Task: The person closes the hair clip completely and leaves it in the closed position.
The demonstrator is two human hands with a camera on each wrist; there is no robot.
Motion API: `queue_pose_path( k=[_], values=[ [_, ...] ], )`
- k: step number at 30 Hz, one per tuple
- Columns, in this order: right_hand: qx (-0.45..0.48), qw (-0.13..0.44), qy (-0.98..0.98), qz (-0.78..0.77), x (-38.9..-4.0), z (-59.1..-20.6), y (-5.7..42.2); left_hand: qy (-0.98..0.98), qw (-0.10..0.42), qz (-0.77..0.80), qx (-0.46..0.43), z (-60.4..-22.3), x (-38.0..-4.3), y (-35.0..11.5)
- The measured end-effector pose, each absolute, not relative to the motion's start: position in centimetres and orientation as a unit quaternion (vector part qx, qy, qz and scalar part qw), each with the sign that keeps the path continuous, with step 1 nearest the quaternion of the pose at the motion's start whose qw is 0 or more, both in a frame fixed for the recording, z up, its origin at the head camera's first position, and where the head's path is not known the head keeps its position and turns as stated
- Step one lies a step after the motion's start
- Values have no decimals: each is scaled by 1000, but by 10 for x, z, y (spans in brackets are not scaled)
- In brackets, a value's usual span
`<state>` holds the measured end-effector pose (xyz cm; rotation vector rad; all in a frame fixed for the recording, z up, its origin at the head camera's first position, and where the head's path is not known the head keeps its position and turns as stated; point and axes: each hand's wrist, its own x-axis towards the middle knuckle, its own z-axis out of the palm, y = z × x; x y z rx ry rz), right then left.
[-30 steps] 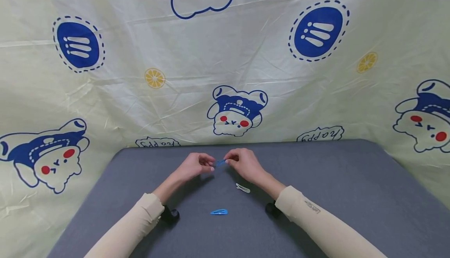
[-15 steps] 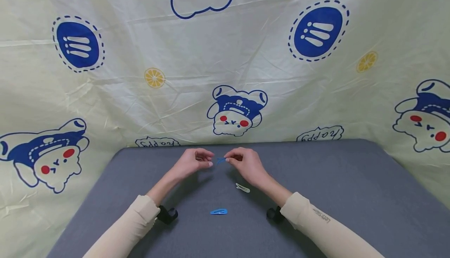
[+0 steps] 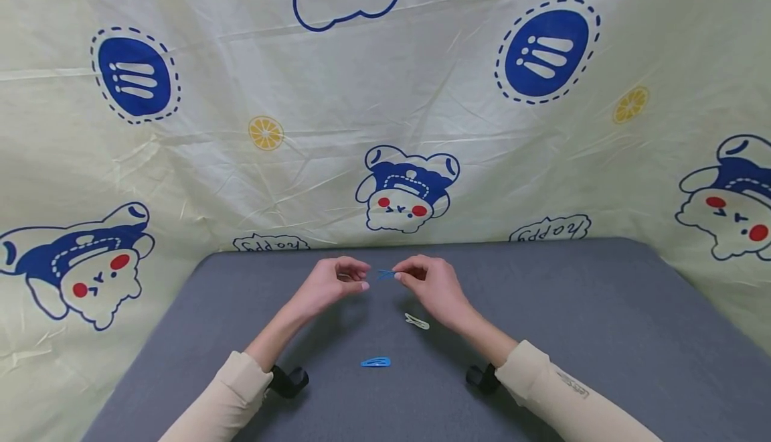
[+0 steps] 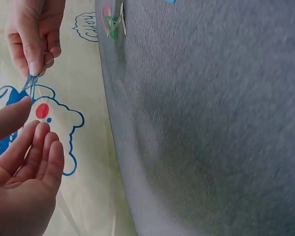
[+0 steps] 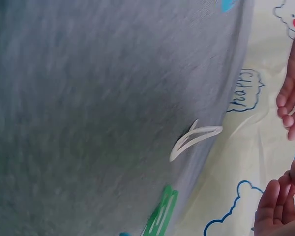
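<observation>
Blue and splayed, the hair clip [image 3: 387, 274] is pinched in the right hand [image 3: 435, 286], raised beyond the white clip [image 3: 417, 322]. It has drawn apart from the left hand [image 3: 328, 286], whose relaxed fingers hold nothing, apparently leaving the right sole control.

Patterned backdrop [image 3: 337, 87], its lower part bearing the word “happy” [image 3: 551, 229] twice, each within a wavy outline [image 5: 263, 84]; right sleeve [image 3: 593, 410], bearing small lettering [image 3: 572, 384], illegible.

1. Table [image 3: 572, 321] is topped in grey.
2. Blue clip [image 3: 376, 362] is laid flat on it.
3. White clip [image 3: 417, 321] is placed between 1 and 2 o'clock from blue, head view.
4. Green clip [image 5: 162, 211] is seen at 7 o'clock from white, right wrist view.
</observation>
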<state>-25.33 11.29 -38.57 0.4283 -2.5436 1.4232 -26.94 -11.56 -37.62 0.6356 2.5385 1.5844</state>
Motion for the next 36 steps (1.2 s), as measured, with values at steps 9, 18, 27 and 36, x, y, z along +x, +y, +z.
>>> queue_pose_path(
  k=[9,18,27,36],
  values=[
    [149,99,-849,498,-235,-376,118,824,59,530,192,-371,-250,-112],
    [162,140,-858,466,-212,-371,123,822,45,523,221,-357,-228,-109],
    [149,170,-856,465,-190,-371,132,820,44,512,251,-359,-215,-102],
    [130,172,-860,463,-165,-372,144,813,62,511,272,-359,-200,-95]
  ],
)
